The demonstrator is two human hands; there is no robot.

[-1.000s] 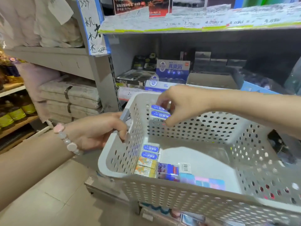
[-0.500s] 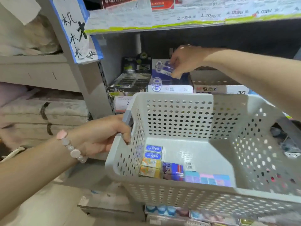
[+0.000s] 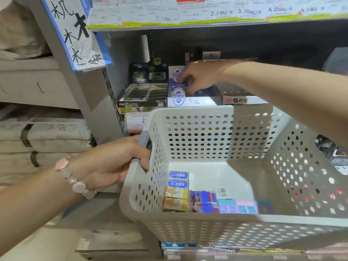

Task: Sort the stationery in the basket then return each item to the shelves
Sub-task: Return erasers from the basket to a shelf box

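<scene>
My left hand [image 3: 113,162] grips the grey handle on the left side of a white perforated basket [image 3: 207,234]. Inside it, along the near wall, lie two blue erasers [image 3: 178,179], two orange ones [image 3: 176,199], a purple pack [image 3: 202,201] and pastel blocks [image 3: 238,206]. My right hand [image 3: 199,76] reaches over the basket into the blue and white eraser display box [image 3: 192,101] on the shelf. Its fingers pinch blue erasers [image 3: 181,85] down into that box.
A black display box [image 3: 143,98] stands left of the blue one, a white box [image 3: 243,99] to its right. Price labels line the shelf edge above [image 3: 207,16]. Bundled cloth stacks [image 3: 47,136] fill the left shelving. A grey upright [image 3: 98,113] separates the bays.
My right hand carried the blue erasers from the basket up to the shelf and has lowered them into the blue display box. The left hand keeps its hold on the basket.
</scene>
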